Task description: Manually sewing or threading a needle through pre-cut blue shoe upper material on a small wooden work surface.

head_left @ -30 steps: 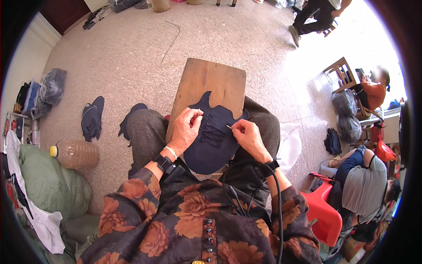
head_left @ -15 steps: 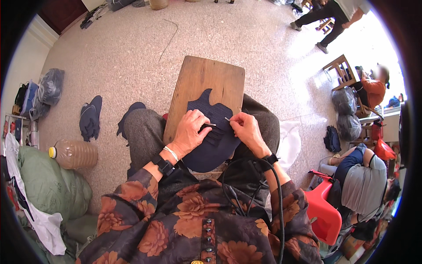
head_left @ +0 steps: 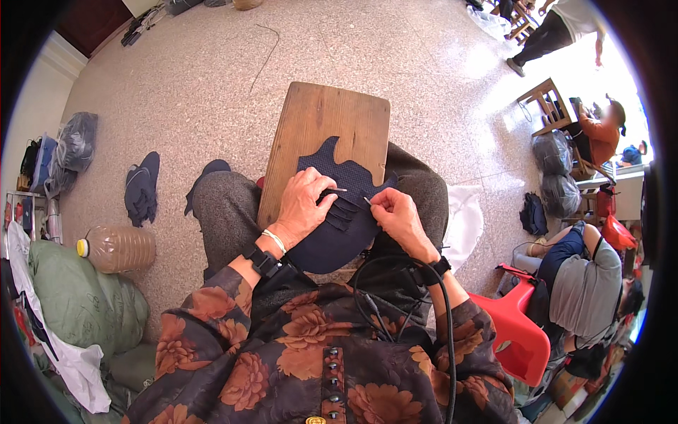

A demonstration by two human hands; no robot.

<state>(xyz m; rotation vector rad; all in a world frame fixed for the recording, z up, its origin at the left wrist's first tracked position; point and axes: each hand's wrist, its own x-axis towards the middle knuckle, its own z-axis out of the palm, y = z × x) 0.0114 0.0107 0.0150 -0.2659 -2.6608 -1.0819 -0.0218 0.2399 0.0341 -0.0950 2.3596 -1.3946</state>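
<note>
A dark navy textile piece (head_left: 332,244) with a rounded near end, a mesh-like far part and several short slits lies on a wooden board (head_left: 339,113) across my lap. My left hand (head_left: 302,205) rests on its left side, fingers closed round a thin dark tool with a pale metal tip (head_left: 339,189) that reaches over the slits. At the right edge of the piece, my right hand (head_left: 397,218) pinches a small slender item with a light, pointed tip (head_left: 367,201). Its exact kind is too small to make out.
More navy pieces (head_left: 143,187) lie on the floor at the left, near a brown plastic jug (head_left: 116,249) and a green sack (head_left: 78,300). A red plastic chair (head_left: 519,332) stands at the right. A black cable (head_left: 449,339) runs by my right arm. Other people are farther right.
My right hand has drawn slightly nearer to me, off the piece's far side, and the slits show more plainly. My left hand stays on the piece. A person at the back has walked right.
</note>
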